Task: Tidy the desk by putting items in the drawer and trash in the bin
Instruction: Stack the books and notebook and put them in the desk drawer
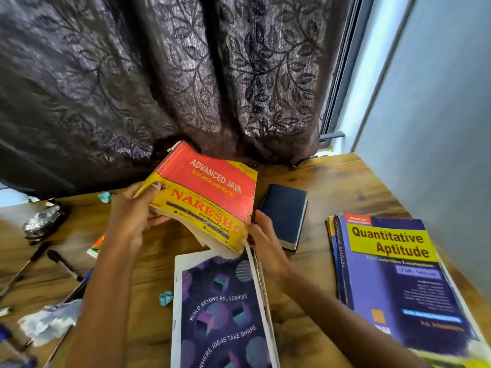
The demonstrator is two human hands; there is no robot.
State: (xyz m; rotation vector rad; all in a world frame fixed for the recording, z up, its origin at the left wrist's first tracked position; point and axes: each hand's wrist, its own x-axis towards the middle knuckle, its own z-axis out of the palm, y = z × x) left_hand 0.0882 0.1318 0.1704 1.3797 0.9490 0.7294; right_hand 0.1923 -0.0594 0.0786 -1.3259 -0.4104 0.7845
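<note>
From my head view, my left hand and right hand have fingers clamped on the Java book, lifted above the desk. Much remains: notebook, aptitude book, pens, crumpled scraps.

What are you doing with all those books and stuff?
A person is tidying a messy wooden desk. Both hands hold a worn red and yellow Java book lifted off the desk: the left hand grips its left edge, the right hand its lower right corner. A purple notebook, a dark blue diary and a blue aptitude book still lie on the desk, with pens and crumpled paper bits.
</note>
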